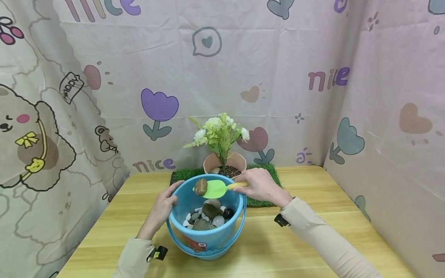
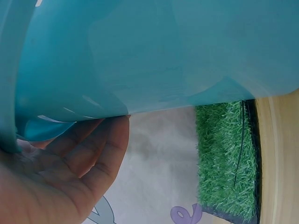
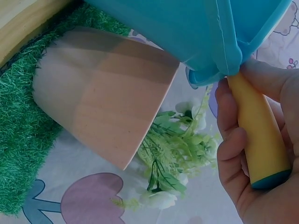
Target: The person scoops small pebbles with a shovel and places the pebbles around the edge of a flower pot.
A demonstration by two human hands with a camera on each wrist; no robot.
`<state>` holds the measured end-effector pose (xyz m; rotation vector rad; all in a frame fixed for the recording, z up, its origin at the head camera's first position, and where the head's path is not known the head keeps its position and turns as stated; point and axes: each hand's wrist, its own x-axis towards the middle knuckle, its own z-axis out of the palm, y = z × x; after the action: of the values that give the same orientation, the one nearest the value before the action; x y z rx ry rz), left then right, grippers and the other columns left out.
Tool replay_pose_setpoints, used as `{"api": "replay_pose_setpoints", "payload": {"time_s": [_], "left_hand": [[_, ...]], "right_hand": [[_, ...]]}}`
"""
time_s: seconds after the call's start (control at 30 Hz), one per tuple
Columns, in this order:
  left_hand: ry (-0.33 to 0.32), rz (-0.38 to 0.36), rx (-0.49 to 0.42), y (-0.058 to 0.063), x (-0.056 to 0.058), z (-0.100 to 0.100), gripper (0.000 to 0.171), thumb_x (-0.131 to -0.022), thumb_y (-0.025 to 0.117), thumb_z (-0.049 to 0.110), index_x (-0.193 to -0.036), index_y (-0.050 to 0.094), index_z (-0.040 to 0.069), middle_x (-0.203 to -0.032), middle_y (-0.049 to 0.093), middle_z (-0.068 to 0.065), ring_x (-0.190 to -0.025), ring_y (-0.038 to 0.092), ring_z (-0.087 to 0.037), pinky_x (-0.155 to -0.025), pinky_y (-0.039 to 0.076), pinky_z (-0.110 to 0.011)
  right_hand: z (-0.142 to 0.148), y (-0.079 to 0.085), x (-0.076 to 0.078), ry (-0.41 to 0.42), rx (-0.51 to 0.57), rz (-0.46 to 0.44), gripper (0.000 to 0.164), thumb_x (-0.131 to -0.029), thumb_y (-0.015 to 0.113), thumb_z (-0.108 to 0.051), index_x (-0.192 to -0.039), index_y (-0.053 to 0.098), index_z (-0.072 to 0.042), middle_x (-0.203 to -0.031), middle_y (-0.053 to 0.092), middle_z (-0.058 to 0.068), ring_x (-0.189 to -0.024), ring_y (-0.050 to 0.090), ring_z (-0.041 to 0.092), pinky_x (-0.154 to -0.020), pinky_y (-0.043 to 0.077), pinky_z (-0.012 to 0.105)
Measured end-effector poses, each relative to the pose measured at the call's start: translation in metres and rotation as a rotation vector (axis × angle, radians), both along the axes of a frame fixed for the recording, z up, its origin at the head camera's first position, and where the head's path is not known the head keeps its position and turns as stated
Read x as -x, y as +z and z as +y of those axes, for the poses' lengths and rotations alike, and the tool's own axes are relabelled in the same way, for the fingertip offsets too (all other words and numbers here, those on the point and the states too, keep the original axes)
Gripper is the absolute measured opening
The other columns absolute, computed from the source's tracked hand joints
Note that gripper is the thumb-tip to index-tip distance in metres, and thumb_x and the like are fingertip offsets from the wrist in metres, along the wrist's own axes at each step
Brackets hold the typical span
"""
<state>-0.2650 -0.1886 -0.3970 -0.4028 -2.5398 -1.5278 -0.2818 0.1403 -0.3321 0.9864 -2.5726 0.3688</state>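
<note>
Two hands work over a light blue bucket [image 1: 222, 237]: we see the left hand [image 1: 160, 210] gripping its rim at one side, fingers against the outer wall, while the right hand [image 1: 260, 185], reaching across from the other side, curls round the yellow handle [image 3: 261, 130] of a small shovel [image 1: 216, 189]. Its green blade, held over the bucket's mouth, carries a smooth brown stone [image 1: 200, 187]. The bucket stands on a pale wood-grain table [image 1: 295, 239], before a cloth backdrop [image 1: 222, 77] printed with tulips, hearts and (more than once) the word "nice". Behind it we find a bristly green turf mat [image 2: 224, 154], a matt pink tapered pot [image 3: 107, 93] and white-flowered greenery [image 1: 220, 133]. Inside the glossy bucket lie rounded stones [image 1: 211, 210], grey, white and dark.
</note>
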Motion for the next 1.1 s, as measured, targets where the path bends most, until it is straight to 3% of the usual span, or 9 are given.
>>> {"api": "replay_pose_setpoints", "payload": {"time_s": [0.23,0.57,1.1], "left_hand": [[0.000,0.002,-0.004,-0.001,0.000,0.000,0.061,-0.086,0.039,0.000,-0.145,0.046,0.010,-0.138,0.053,-0.021,-0.108,0.058,-0.038,-0.077,0.050,-0.038],[-0.002,0.007,-0.004,-0.001,0.001,-0.001,0.060,-0.087,0.038,0.000,-0.146,0.046,0.009,-0.140,0.052,-0.023,-0.117,0.058,-0.043,-0.085,0.054,-0.050],[-0.013,0.007,-0.016,0.001,-0.001,0.000,0.060,-0.087,0.038,-0.001,-0.146,0.044,0.007,-0.143,0.049,-0.023,-0.122,0.055,-0.044,-0.089,0.053,-0.052]], "right_hand": [[0.005,0.004,-0.002,-0.013,0.020,0.022,0.027,-0.085,0.073,-0.041,-0.107,0.078,-0.026,-0.087,0.073,-0.010,-0.061,0.053,0.002,-0.050,0.036,0.020],[0.012,0.010,0.002,-0.035,0.052,0.053,0.020,-0.082,0.075,-0.040,-0.096,0.079,-0.027,-0.088,0.074,-0.010,-0.058,0.051,-0.001,-0.047,0.035,0.019],[0.025,0.024,0.008,-0.111,0.055,0.046,0.020,-0.083,0.075,-0.039,-0.094,0.080,-0.024,-0.064,0.060,-0.011,-0.050,0.040,0.004,-0.047,0.029,0.024]]}}
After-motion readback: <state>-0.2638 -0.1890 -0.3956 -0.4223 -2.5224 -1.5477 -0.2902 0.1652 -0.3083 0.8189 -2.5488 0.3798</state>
